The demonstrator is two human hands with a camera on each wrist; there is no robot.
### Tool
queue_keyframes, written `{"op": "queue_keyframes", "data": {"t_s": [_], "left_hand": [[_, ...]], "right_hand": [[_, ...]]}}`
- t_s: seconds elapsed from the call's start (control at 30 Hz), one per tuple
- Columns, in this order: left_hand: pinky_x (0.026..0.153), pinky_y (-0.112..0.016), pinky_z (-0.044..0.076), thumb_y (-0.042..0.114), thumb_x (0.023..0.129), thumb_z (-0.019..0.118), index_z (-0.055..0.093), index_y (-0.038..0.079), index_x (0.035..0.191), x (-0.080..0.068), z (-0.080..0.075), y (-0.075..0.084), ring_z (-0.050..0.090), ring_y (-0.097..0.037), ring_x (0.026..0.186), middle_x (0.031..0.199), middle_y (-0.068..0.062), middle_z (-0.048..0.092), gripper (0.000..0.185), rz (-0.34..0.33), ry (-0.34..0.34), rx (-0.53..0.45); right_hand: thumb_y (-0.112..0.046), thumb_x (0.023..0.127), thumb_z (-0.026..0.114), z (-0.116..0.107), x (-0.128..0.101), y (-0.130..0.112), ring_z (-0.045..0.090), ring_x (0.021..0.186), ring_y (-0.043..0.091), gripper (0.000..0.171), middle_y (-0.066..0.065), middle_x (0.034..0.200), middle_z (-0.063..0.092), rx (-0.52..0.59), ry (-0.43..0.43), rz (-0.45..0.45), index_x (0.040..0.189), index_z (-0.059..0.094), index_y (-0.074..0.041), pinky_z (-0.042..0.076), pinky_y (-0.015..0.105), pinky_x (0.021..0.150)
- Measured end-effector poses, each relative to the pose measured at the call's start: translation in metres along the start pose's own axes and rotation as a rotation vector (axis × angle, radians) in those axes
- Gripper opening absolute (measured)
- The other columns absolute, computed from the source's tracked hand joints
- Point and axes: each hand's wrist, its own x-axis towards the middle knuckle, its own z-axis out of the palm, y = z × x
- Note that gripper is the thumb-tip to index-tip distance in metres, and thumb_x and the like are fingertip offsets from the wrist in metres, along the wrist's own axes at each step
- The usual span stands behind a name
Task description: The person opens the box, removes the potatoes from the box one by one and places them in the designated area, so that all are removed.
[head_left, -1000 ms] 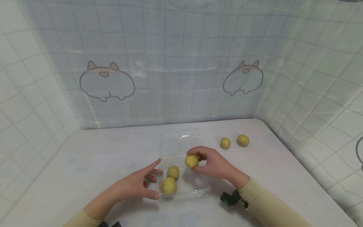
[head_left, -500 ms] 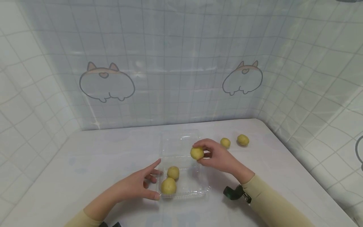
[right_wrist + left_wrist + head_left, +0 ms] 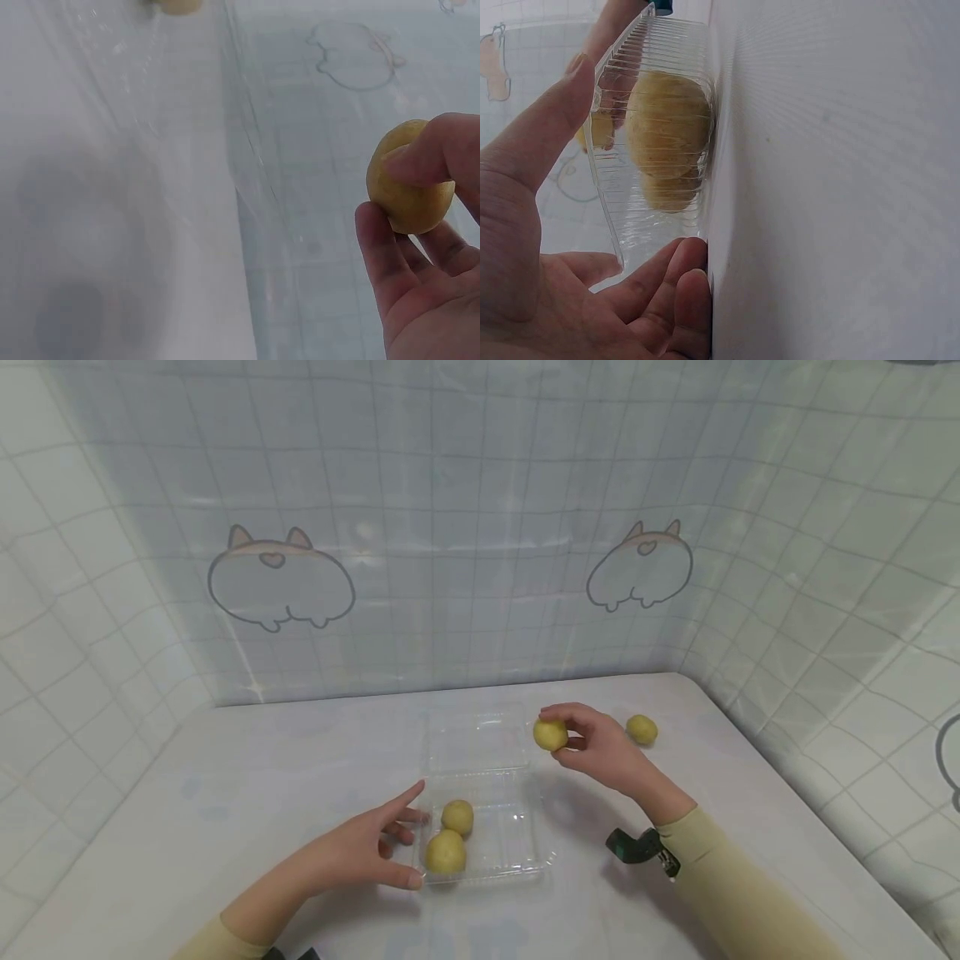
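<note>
Covering table (image 3: 225, 777): pale cloth | walls: tiled | hands: right (image 3: 600, 752) pinches potato (image 3: 551, 735), left (image 3: 360, 852) relaxed

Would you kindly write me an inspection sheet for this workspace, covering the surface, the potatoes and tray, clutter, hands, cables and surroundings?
Surface: white table, no spills seen.
Job's things: clear plastic tray with its lid folded open toward the wall; two potatoes in the tray; one held potato; one loose potato on the table beyond the right hand.
Clutter: nothing seen.
Hands: left hand rests against the tray's left edge, fingers straight; right hand pinches the held potato above the table, right of the lid.
Cables: nothing seen.
Surroundings: tiled walls with cartoon animal drawings; dark wrist device by the right sleeve.
</note>
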Motion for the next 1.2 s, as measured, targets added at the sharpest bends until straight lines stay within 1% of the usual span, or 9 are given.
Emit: {"op": "queue_keyframes", "data": {"t_s": [0.13, 0.33, 0.43, 0.53, 0.77, 0.83, 1.0, 1.1, 1.2], "left_hand": [[0.088, -0.034, 0.048, 0.042, 0.076, 0.085, 0.016, 0.022, 0.160, 0.000, 0.000, 0.000, 0.055, -0.017, 0.114, 0.142, 0.002, 0.053, 0.111, 0.001, -0.001, 0.002], [0.087, -0.037, 0.048, 0.040, 0.076, 0.086, 0.016, 0.023, 0.160, 0.001, -0.002, 0.001, 0.055, -0.018, 0.114, 0.142, 0.002, 0.052, 0.110, 0.001, -0.006, -0.005], [0.087, -0.036, 0.047, 0.040, 0.076, 0.086, 0.016, 0.023, 0.160, 0.001, -0.002, 0.001, 0.054, -0.018, 0.114, 0.142, 0.002, 0.052, 0.110, 0.001, -0.005, -0.005], [0.088, -0.036, 0.047, 0.042, 0.076, 0.085, 0.016, 0.024, 0.160, 0.000, -0.001, 0.000, 0.054, -0.018, 0.114, 0.142, 0.003, 0.052, 0.110, -0.009, -0.002, 0.002], [0.088, -0.034, 0.047, 0.043, 0.076, 0.085, 0.016, 0.023, 0.160, -0.002, -0.001, -0.002, 0.054, -0.018, 0.113, 0.141, 0.005, 0.052, 0.110, -0.025, 0.005, 0.016], [0.088, -0.034, 0.047, 0.043, 0.076, 0.085, 0.016, 0.024, 0.160, -0.002, -0.001, -0.002, 0.054, -0.018, 0.112, 0.141, 0.005, 0.052, 0.110, -0.025, 0.007, 0.018], [0.088, -0.034, 0.047, 0.044, 0.076, 0.085, 0.017, 0.025, 0.160, -0.001, -0.001, -0.001, 0.055, -0.017, 0.112, 0.141, 0.005, 0.053, 0.110, -0.020, 0.008, 0.019], [0.088, -0.034, 0.047, 0.043, 0.076, 0.085, 0.017, 0.023, 0.160, -0.001, -0.001, -0.001, 0.055, -0.018, 0.113, 0.141, 0.004, 0.053, 0.110, -0.012, 0.009, 0.022], [0.088, -0.034, 0.047, 0.043, 0.076, 0.085, 0.017, 0.023, 0.160, -0.002, -0.002, -0.001, 0.055, -0.018, 0.112, 0.141, 0.004, 0.053, 0.110, -0.013, 0.009, 0.025]], "right_hand": [[0.009, 0.085, 0.067, -0.011, 0.000, 0.004, 0.054, 0.121, 0.023, 0.049, -0.001, 0.135, 0.055, 0.009, 0.032, 0.030, 0.127, 0.064, -0.016, 0.048, 0.033, 0.095], [0.008, 0.084, 0.066, -0.026, -0.001, 0.007, 0.056, 0.121, 0.025, 0.048, 0.003, 0.136, 0.056, 0.032, 0.076, 0.079, 0.128, 0.063, -0.013, 0.048, 0.034, 0.095], [0.006, 0.083, 0.066, -0.032, -0.001, 0.008, 0.058, 0.119, 0.027, 0.049, 0.004, 0.136, 0.056, 0.053, 0.101, 0.123, 0.128, 0.063, -0.013, 0.051, 0.033, 0.090], [0.004, 0.085, 0.067, -0.039, -0.002, 0.010, 0.057, 0.119, 0.028, 0.048, 0.006, 0.135, 0.056, 0.061, 0.118, 0.159, 0.129, 0.063, -0.013, 0.052, 0.032, 0.086], [-0.002, 0.087, 0.069, -0.057, -0.003, 0.020, 0.053, 0.125, 0.027, 0.047, 0.009, 0.135, 0.055, -0.009, 0.162, 0.204, 0.132, 0.060, -0.014, 0.050, 0.031, 0.089], [-0.004, 0.088, 0.069, -0.063, -0.004, 0.023, 0.053, 0.126, 0.027, 0.047, 0.009, 0.135, 0.055, -0.033, 0.183, 0.226, 0.133, 0.060, -0.015, 0.050, 0.030, 0.087], [-0.004, 0.089, 0.069, -0.077, -0.007, 0.029, 0.052, 0.126, 0.029, 0.047, 0.011, 0.135, 0.054, -0.043, 0.216, 0.223, 0.134, 0.059, -0.012, 0.050, 0.025, 0.082], [-0.002, 0.089, 0.067, -0.084, -0.009, 0.034, 0.051, 0.126, 0.030, 0.047, 0.012, 0.136, 0.052, -0.038, 0.224, 0.204, 0.135, 0.057, -0.008, 0.050, 0.022, 0.082], [-0.002, 0.089, 0.066, -0.090, -0.011, 0.039, 0.050, 0.126, 0.031, 0.048, 0.013, 0.137, 0.050, -0.035, 0.236, 0.218, 0.136, 0.056, -0.006, 0.049, 0.021, 0.082]]}}
